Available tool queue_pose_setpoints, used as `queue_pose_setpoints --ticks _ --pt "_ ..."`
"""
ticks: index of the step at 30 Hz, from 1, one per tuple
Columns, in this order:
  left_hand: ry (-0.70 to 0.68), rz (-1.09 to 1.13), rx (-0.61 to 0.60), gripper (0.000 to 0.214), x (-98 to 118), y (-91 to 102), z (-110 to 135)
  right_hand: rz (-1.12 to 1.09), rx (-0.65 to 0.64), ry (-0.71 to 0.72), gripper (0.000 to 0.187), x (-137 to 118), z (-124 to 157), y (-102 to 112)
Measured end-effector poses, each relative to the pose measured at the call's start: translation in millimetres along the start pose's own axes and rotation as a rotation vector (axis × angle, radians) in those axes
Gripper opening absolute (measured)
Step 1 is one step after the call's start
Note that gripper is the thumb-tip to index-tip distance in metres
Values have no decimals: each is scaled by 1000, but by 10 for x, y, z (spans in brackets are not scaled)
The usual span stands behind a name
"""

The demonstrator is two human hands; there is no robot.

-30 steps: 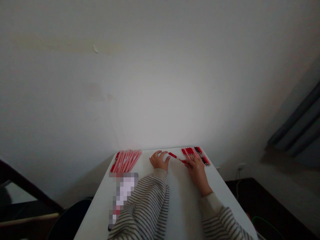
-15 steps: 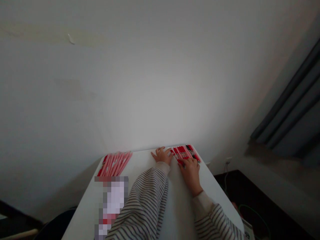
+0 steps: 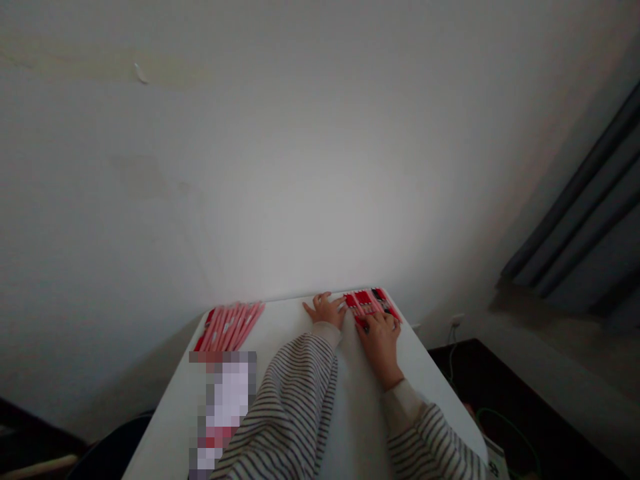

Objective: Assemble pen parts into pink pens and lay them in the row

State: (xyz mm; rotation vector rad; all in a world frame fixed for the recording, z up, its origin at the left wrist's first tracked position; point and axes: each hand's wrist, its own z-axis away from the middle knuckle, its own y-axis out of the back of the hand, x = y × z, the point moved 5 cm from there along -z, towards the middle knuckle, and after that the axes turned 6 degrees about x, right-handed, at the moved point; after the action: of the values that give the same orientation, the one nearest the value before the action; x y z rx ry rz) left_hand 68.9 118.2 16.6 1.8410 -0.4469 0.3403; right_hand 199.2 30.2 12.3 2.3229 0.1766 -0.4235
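Observation:
A row of slim red-and-pink sticks (image 3: 364, 300), which look like pens or pencils, lies side by side at the table's far right corner. My left hand (image 3: 326, 311) is open beside the row, fingers spread, fingertips at its left edge. At the near end of the row, my right hand (image 3: 381, 337) has its fingers bent over the stick ends, closed on the leftmost ones; a small dark part shows by the thumb. On the far left, a loose bunch of similar pink sticks (image 3: 233, 327) lies slightly fanned out.
The white table (image 3: 355, 413) stands against a pale wall (image 3: 320, 167). A blurred-out, pixelated item (image 3: 230, 393) lies on its left side. Grey curtains (image 3: 590, 233) hang at right, with a wall socket (image 3: 457, 320) and cable below them.
The leftmost stick, slanted and apart before, now lies close against the row. Both hands have barely moved.

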Motion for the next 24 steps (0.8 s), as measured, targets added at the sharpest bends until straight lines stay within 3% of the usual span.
queue_pose_setpoints --ticks 12,19,24 --pt "-17 -45 23 31 -53 -86 -18 11 -26 -4 22 -5 1 -1" --pt "-25 -15 14 37 -70 -17 31 20 -4 15 25 26 16 -39" --pt "-71 -31 3 38 -126 66 153 -17 -17 84 25 -110 10 -12"
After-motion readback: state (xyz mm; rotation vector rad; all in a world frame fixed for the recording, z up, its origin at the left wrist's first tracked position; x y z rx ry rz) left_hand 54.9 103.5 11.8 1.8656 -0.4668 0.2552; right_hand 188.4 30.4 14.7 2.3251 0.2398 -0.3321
